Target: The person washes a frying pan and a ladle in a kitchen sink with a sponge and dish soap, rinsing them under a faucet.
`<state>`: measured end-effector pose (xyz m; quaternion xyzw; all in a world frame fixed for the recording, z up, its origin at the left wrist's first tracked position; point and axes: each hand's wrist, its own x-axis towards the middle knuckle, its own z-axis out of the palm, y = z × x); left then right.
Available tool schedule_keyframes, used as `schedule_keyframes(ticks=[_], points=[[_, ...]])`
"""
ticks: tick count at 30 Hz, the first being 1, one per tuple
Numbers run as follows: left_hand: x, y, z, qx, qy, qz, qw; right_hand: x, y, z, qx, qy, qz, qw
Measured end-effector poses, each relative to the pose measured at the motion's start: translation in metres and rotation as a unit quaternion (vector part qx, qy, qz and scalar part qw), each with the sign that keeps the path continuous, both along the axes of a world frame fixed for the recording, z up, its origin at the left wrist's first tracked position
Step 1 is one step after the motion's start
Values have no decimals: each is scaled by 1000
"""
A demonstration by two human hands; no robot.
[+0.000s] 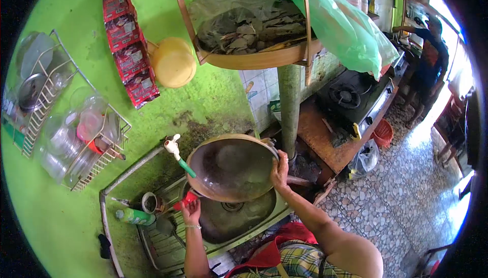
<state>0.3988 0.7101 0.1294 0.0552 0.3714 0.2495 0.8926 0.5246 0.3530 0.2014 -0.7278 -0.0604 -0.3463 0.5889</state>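
Note:
A large wok is tilted over the sink, its inside facing me and looking wet. My right hand grips the wok by its right rim, fingers wrapped over the edge. At the lower left rim my left hand is closed on a red piece that looks like cloth, right against the wok's edge. The white tap has a short green hose whose end reaches over the wok's left side.
A green bottle and a cup stand left of the sink. Wall racks hold dishes. Overhead hangs a round tray of dry pieces. A stove stands at right; a person is beyond it.

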Motion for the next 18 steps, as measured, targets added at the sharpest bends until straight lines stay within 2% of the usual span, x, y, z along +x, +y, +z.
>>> schedule_keyframes(ticks=[4,6,7,8,10,11,12,14,15,16,17,18], points=[[-20,5,36,13,-47,7,999,5,27,-20,35,69,26,997],[-28,12,49,18,-34,32,999,8,41,-27,61,105,40,992],[-35,10,60,63,-55,0,996,9,47,-29,86,139,51,985],[-41,9,70,62,-54,6,997,11,53,-34,83,141,56,985],[-53,5,89,143,-8,-9,990,15,66,-49,121,171,81,974],[-59,2,96,141,21,11,990,16,73,-55,104,132,39,985],[-63,-2,103,142,23,17,989,16,78,-60,105,133,44,985],[-73,-11,116,190,73,65,977,11,87,-66,144,224,97,959],[-79,-14,120,190,77,67,977,12,95,-76,124,213,90,965],[-85,-18,123,251,74,66,963,8,100,-73,118,183,86,972],[-90,-23,128,311,72,64,946,3,104,-66,134,209,103,963],[-94,-28,134,311,73,67,945,-1,109,-60,150,234,120,953]])
